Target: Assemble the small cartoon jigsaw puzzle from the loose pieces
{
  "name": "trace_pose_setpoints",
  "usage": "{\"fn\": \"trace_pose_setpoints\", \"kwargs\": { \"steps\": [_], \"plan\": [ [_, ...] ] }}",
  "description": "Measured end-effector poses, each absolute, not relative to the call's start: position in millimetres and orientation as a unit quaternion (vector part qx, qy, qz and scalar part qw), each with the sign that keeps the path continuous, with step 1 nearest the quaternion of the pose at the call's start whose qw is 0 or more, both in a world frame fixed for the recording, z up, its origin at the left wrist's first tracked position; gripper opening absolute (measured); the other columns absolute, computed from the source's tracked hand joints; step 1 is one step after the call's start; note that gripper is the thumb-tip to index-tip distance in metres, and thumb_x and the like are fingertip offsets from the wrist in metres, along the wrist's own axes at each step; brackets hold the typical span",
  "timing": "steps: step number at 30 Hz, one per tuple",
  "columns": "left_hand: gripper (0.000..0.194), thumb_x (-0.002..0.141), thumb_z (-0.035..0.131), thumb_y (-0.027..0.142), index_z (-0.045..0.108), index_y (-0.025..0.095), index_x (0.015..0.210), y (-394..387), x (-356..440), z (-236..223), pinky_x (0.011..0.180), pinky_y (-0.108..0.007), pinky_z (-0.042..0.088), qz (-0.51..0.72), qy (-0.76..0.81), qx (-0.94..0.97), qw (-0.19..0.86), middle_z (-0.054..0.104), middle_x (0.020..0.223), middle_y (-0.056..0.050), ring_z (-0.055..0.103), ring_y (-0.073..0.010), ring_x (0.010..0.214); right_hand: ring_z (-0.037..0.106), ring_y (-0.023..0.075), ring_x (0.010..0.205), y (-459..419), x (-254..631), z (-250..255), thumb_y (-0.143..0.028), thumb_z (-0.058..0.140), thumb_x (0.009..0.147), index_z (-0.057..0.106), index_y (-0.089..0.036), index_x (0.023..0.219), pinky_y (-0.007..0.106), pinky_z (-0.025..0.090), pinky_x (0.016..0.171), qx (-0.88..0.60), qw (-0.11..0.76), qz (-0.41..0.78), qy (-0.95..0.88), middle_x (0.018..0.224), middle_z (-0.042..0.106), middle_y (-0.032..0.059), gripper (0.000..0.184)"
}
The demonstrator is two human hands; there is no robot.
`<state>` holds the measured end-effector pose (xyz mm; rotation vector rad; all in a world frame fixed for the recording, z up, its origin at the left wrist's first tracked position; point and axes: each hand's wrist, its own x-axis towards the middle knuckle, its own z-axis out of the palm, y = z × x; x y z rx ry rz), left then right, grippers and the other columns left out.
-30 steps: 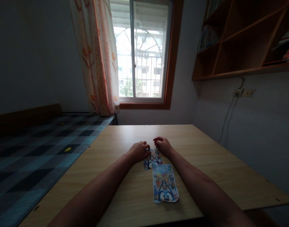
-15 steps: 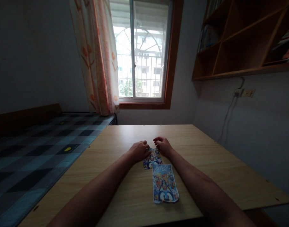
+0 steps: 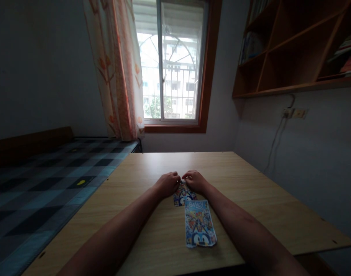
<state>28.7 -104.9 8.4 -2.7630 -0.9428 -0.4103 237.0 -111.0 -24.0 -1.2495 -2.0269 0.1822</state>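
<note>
A small colourful picture [image 3: 184, 194] with a blue cartoon dog face lies flat on the wooden table [image 3: 152, 237]. Whether it is one sheet or joined pieces, I cannot tell. My left hand [image 3: 169, 184] rests at its upper left side, fingers curled and closed. At the upper right, my right hand [image 3: 195, 181] has its fingers bent and drawn together, the tips close to those of my left hand. Anything small between the fingers is too tiny to make out. Nearer to me, a paper sheet [image 3: 200, 224] lettered "Bluey" shows a matching picture; its bottom edge is ragged.
On the left stands a bed with a checked cover [image 3: 86, 168]. Beyond the table are a window [image 3: 178, 76] and a flowered curtain [image 3: 118, 76]. A wooden shelf [image 3: 287, 61] hangs at the right above a socket with a cord [image 3: 289, 112].
My right hand has come down and to the left, onto the top right of the small picture, and its fingers have drawn together. My left hand and the paper sheet stay put.
</note>
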Motion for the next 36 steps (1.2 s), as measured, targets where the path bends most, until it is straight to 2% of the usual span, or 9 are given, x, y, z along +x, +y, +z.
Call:
{"fn": "trace_pose_setpoints", "kwargs": {
  "steps": [10,24,31,36],
  "plan": [
    [0.026,0.097,0.048,0.025,0.073,0.020,0.097,-101,26,6,0.072,-0.029,0.048,-0.194,-0.354,-0.914,0.047,0.069,0.095,-0.007,0.067,-0.0192,0.083,0.066,0.0185,0.079,-112,238,-24,-0.019,0.070,0.081,0.081,-0.022,0.086,0.029,0.048,0.080,-0.460,0.378,0.071,-0.800,0.082,0.075,0.0038,0.013],
    [0.025,0.096,0.049,0.022,0.074,0.021,0.095,-95,24,3,0.071,-0.028,0.046,-0.205,-0.354,-0.912,0.026,0.069,0.094,-0.006,0.066,-0.0188,0.081,0.068,0.0203,0.086,-118,234,-19,-0.024,0.076,0.079,0.081,-0.023,0.088,0.031,0.048,0.086,-0.446,0.386,0.079,-0.804,0.087,0.077,0.0042,0.010],
    [0.023,0.095,0.051,0.021,0.075,0.021,0.095,-92,24,0,0.075,-0.028,0.048,-0.229,-0.354,-0.907,-0.002,0.070,0.093,-0.006,0.066,-0.0179,0.083,0.069,0.0193,0.082,-119,233,-17,-0.020,0.073,0.080,0.081,-0.023,0.083,0.031,0.049,0.085,-0.439,0.391,0.075,-0.805,0.085,0.077,0.0040,0.009],
    [0.022,0.094,0.052,0.020,0.074,0.018,0.093,-82,21,-4,0.082,-0.029,0.050,-0.311,-0.363,-0.877,-0.046,0.073,0.094,-0.007,0.067,-0.0179,0.087,0.071,0.0209,0.088,-116,233,-19,-0.007,0.066,0.076,0.081,-0.023,0.085,0.032,0.050,0.091,-0.458,0.391,0.069,-0.795,0.090,0.079,0.0044,0.024]
  ]
}}
